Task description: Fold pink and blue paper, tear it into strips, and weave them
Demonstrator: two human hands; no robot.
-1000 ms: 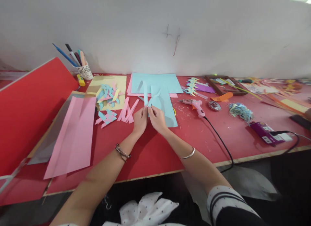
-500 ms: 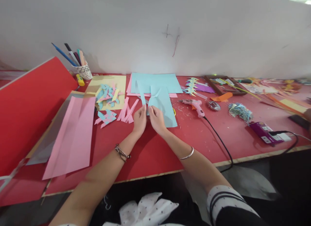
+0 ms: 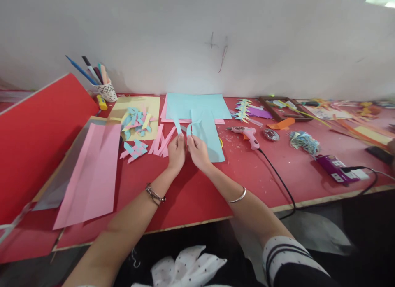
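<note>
Close together over the red table, my two hands each pinch light blue paper. In my left hand (image 3: 177, 153) a narrow paper strip (image 3: 177, 124) stands up between thumb and fingers. My right hand (image 3: 197, 151) grips a curled blue strip (image 3: 189, 127) that bends over to the right. Whether the two are ends of one strip is hidden at the fingers. Beneath and behind the right hand lies a light blue sheet (image 3: 212, 143), with another blue sheet (image 3: 197, 103) further back. Several pink paper strips (image 3: 159, 139) lie just left of my left hand.
Folded paper pieces (image 3: 137, 122) rest on a cream sheet (image 3: 119, 103) at left, near pink paper (image 3: 92, 171). To the right are a pink glue gun (image 3: 248, 135) with a trailing cord, a purple power strip (image 3: 336, 167) and a brown tray (image 3: 285, 112). A person's hand (image 3: 391, 146) shows at far right.
The upright strip in my left hand has tipped lower. The paper at my right hand now shows as a narrow curled loop. Both hands stay in nearly the same place.
</note>
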